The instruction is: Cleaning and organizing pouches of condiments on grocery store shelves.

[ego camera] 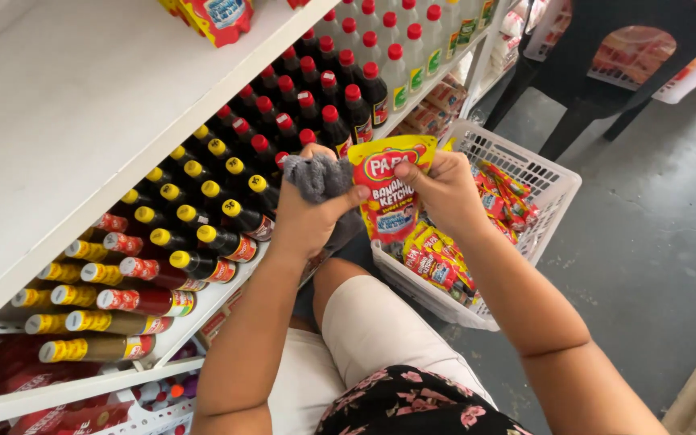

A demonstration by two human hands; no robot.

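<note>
- Gripping a grey cloth (320, 179) in the left hand (309, 216), fingers curled shut around the bunched fabric, thumb lying across toward the pouch.
- Pinching a red and yellow sauce pouch (390, 193) in the right hand (443, 189), thumb pressed on its front near the top edge, other fingers closed behind it.
- Held upright between both hands, pouch and cloth touching side by side, above the near corner of a white plastic basket (556, 187).
- Filled with more red and yellow pouches (437, 262), lying loose in a heap inside the basket, on the grey floor (654, 242).
- Stocked at left: a white shelf (82, 113) over rows of dark bottles with yellow caps (195, 201), then dark bottles with red caps (316, 97) farther along, pale bottles with red caps (400, 56) beyond those.
- Standing past the basket, a black plastic chair (606, 72).
- Seated low, knee in pale shorts (372, 322) just under the forearms.
</note>
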